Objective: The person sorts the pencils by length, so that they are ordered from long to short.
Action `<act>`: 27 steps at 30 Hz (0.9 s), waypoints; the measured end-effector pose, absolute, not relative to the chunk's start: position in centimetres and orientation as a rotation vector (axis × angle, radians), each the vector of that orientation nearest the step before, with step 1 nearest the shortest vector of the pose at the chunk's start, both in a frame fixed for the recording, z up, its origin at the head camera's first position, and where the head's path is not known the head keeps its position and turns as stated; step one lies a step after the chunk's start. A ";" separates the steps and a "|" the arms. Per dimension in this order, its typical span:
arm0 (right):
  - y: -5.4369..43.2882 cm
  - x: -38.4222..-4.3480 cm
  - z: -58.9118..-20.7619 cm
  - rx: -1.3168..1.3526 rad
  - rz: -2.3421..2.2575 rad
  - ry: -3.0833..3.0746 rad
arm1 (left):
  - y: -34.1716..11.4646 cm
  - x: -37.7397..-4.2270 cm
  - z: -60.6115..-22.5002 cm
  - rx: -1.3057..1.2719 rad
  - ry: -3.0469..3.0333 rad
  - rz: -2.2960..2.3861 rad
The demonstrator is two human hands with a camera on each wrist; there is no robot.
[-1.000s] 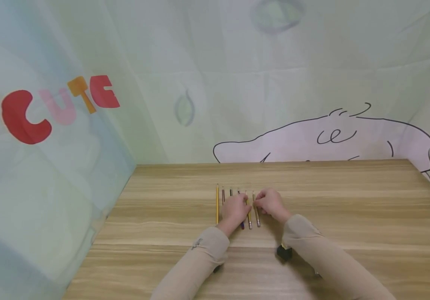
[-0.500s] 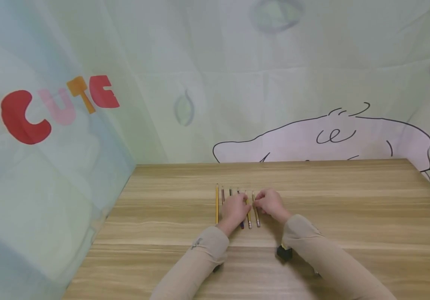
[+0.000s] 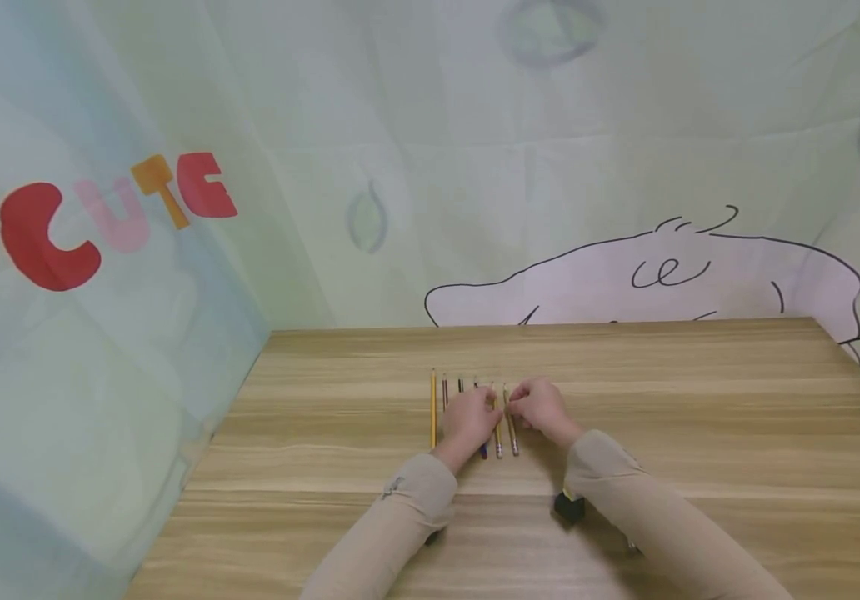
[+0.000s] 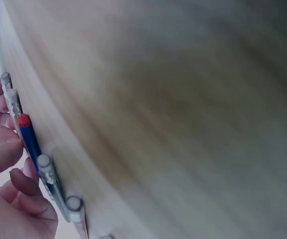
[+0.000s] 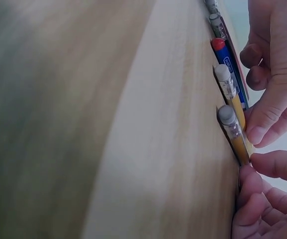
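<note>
Several pencils lie side by side in a row on the wooden table [image 3: 355, 400]. My left hand [image 3: 467, 418] reaches over the middle of the row and hides part of it. Its thumb and finger pinch a yellow pencil [image 5: 237, 110] with a white eraser, second from the right. My right hand [image 3: 542, 408] pinches the rightmost pencil [image 3: 513, 442], which has a grey eraser end [image 5: 227, 114]. Between the left hand's pencil and those farther left lies a blue pencil with a red end [image 5: 226, 57]. A long yellow pencil [image 3: 433, 404] marks the left end.
A small black object [image 3: 568, 507] sits at the right cuff, and another dark one [image 3: 435, 536] shows beneath the left sleeve. Behind the table hangs a printed cloth [image 3: 445, 208] with a drawn animal. Coloured letters [image 3: 51, 237] decorate the cloth on the left.
Both hands keep almost the same place over the pencils. The whole head view shifts very slightly; the row looks unchanged.
</note>
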State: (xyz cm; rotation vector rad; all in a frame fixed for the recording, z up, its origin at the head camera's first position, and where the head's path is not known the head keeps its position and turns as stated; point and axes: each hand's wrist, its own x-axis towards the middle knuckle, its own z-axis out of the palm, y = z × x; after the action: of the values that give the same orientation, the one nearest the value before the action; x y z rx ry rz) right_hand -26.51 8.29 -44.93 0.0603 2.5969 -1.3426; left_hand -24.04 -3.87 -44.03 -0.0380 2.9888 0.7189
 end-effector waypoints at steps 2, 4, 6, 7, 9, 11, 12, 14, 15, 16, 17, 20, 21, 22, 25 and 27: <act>8.3 -26.5 -44.9 0.062 -1.358 2.593 | -3.9 -24.0 -44.0 -0.037 2.989 0.728; 8.4 -26.4 -44.9 0.066 -1.374 2.582 | -3.9 -23.9 -43.9 -0.026 2.994 0.736; 8.5 -26.4 -44.8 0.065 -1.398 2.565 | -3.9 -23.8 -43.8 -0.007 3.000 0.752; 8.5 -26.3 -44.8 0.064 -1.414 2.551 | -4.0 -23.8 -43.7 0.000 3.001 0.760; 8.7 -26.2 -44.6 0.058 -1.435 2.528 | -4.0 -23.7 -43.6 0.011 3.000 0.776; 8.9 -26.2 -44.4 0.054 -1.453 2.506 | -4.0 -23.6 -43.5 0.029 3.005 0.790; 9.1 -26.1 -44.3 0.048 -1.454 2.503 | -4.0 -23.6 -43.4 0.032 3.005 0.794; 9.4 -26.1 -44.0 0.042 -1.454 2.497 | -4.0 -23.6 -43.4 0.041 3.009 0.803; 9.6 -26.0 -43.8 0.046 -1.457 2.494 | -4.0 -23.5 -43.3 0.050 3.012 0.810; 9.8 -26.0 -43.6 0.040 -1.452 2.498 | -4.0 -23.5 -43.3 0.061 3.018 0.813; 10.0 -26.0 -43.4 0.030 -1.441 2.510 | -4.0 -23.5 -43.2 0.068 3.020 0.826; 10.7 -25.8 -42.6 -0.020 -1.435 2.528 | -3.8 -23.3 -43.1 0.097 3.022 0.875; 10.9 -25.8 -42.4 -0.026 -1.438 2.529 | -3.7 -23.3 -43.0 0.108 3.023 0.895; 11.2 -25.7 -42.1 -0.047 -1.437 2.536 | -3.5 -23.2 -42.9 0.118 3.022 0.916; 11.9 -25.3 -41.3 -0.088 -1.451 2.532 | -3.1 -22.9 -42.4 0.125 2.984 1.015; 12.4 -25.1 -40.8 -0.079 -1.447 2.528 | -2.7 -22.7 -42.1 0.124 2.953 1.070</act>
State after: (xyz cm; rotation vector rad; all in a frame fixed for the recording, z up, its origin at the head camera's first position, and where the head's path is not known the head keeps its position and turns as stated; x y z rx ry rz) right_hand -25.10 12.38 -40.76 -0.0786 2.5282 -1.4474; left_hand -22.67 -2.68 -42.06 0.1236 2.9525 1.0700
